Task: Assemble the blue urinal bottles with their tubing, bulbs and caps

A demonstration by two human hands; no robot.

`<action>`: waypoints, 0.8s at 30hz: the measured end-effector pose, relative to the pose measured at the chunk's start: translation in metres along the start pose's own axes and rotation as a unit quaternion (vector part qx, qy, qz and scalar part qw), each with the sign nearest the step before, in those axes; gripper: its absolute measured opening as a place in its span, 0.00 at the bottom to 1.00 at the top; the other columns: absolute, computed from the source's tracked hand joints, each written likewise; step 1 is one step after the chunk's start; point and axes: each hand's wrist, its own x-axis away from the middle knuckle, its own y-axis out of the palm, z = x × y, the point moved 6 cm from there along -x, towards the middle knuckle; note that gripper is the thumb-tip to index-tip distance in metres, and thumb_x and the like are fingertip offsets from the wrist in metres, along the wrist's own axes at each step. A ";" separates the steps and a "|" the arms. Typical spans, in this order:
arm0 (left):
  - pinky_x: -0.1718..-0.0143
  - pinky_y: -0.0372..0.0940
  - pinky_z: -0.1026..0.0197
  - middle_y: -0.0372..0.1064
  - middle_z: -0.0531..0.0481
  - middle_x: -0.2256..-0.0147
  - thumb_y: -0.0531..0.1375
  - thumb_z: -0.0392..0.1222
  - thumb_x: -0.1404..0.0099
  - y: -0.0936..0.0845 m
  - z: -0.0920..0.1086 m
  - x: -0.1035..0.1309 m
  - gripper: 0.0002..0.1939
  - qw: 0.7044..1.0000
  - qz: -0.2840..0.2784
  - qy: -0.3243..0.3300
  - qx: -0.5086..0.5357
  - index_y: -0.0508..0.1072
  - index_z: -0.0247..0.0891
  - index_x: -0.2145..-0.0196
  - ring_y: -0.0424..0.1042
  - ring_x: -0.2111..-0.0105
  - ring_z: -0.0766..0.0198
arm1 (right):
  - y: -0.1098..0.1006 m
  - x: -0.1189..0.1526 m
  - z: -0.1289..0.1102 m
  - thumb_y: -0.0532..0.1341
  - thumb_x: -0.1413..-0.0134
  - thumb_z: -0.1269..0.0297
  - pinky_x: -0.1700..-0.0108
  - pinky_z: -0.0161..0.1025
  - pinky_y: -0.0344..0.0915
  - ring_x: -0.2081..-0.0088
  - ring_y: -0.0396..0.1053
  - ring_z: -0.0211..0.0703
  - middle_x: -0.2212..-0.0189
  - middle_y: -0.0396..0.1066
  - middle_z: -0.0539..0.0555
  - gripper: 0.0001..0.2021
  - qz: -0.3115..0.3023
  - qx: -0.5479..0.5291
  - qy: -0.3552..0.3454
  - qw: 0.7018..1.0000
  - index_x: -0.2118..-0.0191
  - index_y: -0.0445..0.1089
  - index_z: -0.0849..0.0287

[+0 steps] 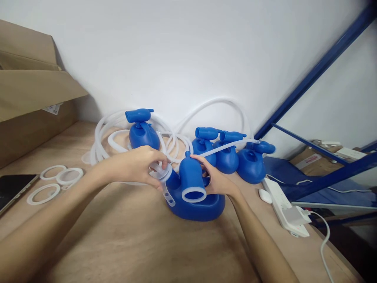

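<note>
A blue plastic urinal bottle (196, 210) rests on the wooden table in front of me. My left hand (144, 165) pinches a translucent white cap (163, 171) at its neck; a clear strap (169, 198) with holes hangs below the cap. Against the bottle's handle side is a blue urinal funnel (191, 173), its wide mouth edged by a white ring (194, 199) and turned toward me. My right hand (216, 177) is closed around the funnel's right side, thumb near its narrow top. The fingers behind it are partly hidden.
Several similar blue bottles (144, 135) with coiled white tubes (101, 137) stand along the wall. White rings (44, 193) and a phone (16, 190) lie left, below a cardboard box (38, 94). At right are a power strip (284, 208), a white mouse-like object (265, 195) and a blue metal rack (318, 67).
</note>
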 end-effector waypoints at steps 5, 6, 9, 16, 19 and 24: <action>0.60 0.63 0.61 0.79 0.50 0.56 0.73 0.39 0.43 0.002 -0.004 0.000 0.23 0.997 -0.019 -0.010 -0.072 0.75 0.42 0.50 0.78 0.57 0.54 | -0.002 0.002 -0.012 0.79 0.57 0.59 0.38 0.56 0.72 0.25 0.51 0.66 0.22 0.41 0.65 0.55 0.020 0.118 -0.060 0.991 0.26 0.50 0.45; 0.61 0.62 0.61 0.79 0.49 0.57 0.72 0.40 0.42 0.003 -0.004 -0.001 0.23 0.996 -0.017 -0.012 -0.088 0.75 0.42 0.50 0.78 0.58 0.53 | -0.001 0.002 -0.013 0.79 0.56 0.59 0.38 0.57 0.72 0.24 0.50 0.65 0.22 0.40 0.65 0.56 0.017 0.128 -0.070 0.989 0.26 0.48 0.44; 0.63 0.61 0.60 0.78 0.49 0.61 0.71 0.44 0.41 0.006 -0.004 -0.004 0.22 0.995 -0.009 -0.008 -0.099 0.75 0.41 0.50 0.76 0.62 0.53 | 0.002 0.002 -0.017 0.77 0.52 0.60 0.36 0.57 0.70 0.24 0.51 0.63 0.21 0.40 0.65 0.53 0.018 0.132 -0.093 0.987 0.26 0.48 0.44; 0.67 0.59 0.61 0.75 0.51 0.64 0.71 0.54 0.40 0.008 -0.007 -0.005 0.27 0.999 0.011 0.003 -0.050 0.70 0.39 0.50 0.74 0.65 0.56 | 0.001 0.004 -0.014 0.78 0.52 0.58 0.42 0.52 0.73 0.27 0.58 0.66 0.24 0.50 0.65 0.46 0.035 0.041 -0.105 0.993 0.30 0.57 0.46; 0.66 0.63 0.59 0.76 0.49 0.63 0.68 0.59 0.35 0.017 -0.008 -0.006 0.30 0.996 0.028 0.017 -0.082 0.69 0.39 0.45 0.76 0.65 0.54 | -0.003 0.004 -0.009 0.77 0.52 0.53 0.35 0.57 0.68 0.27 0.58 0.65 0.25 0.56 0.61 0.42 0.040 -0.017 -0.094 0.995 0.33 0.61 0.45; 0.61 0.70 0.52 0.78 0.37 0.52 0.50 0.67 0.24 0.043 -0.008 -0.009 0.33 0.969 0.097 0.076 -0.214 0.70 0.35 0.42 0.80 0.59 0.46 | -0.003 0.004 0.002 0.73 0.59 0.32 0.38 0.63 0.71 0.37 0.72 0.68 0.33 0.67 0.61 0.47 0.062 -0.217 -0.061 0.972 0.34 0.63 0.45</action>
